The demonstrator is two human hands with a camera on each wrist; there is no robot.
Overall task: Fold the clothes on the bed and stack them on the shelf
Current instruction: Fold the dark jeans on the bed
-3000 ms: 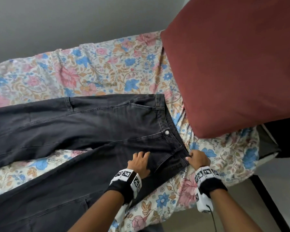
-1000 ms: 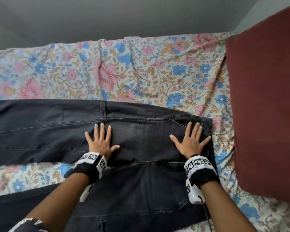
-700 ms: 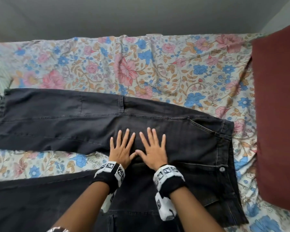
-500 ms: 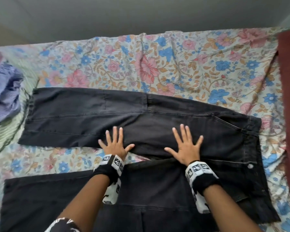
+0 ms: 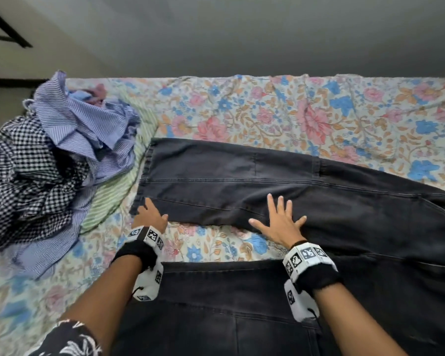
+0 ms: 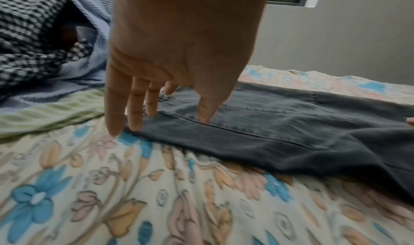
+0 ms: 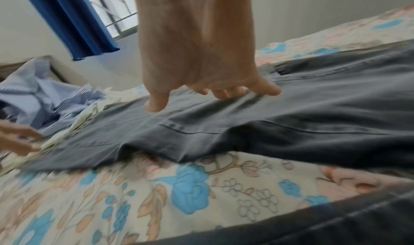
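Note:
Dark grey jeans [image 5: 242, 181] lie spread on the floral bedsheet [image 5: 267, 116], the two legs apart with sheet showing between them. My left hand [image 5: 149, 214] sits at the near hem corner of the far leg [image 6: 257, 124], fingers straight, tips touching cloth and sheet [image 6: 134, 117]. My right hand [image 5: 280, 219] lies flat with spread fingers on the same leg's near edge [image 7: 224, 123], further right. The near leg [image 5: 229, 304] runs under both forearms.
A heap of clothes lies at the left: a blue striped shirt [image 5: 88, 124], a black-and-white checked one [image 5: 23, 170], a green striped piece [image 5: 113, 191]. A grey wall [image 5: 242, 34] backs the bed. A blue curtain [image 7: 67, 18] hangs by a window.
Both hands have slid left along the far jeans leg, flat on the cloth; the left hand has reached the hem. The view has swung left, bringing the clothes heap in and the red pillow out.

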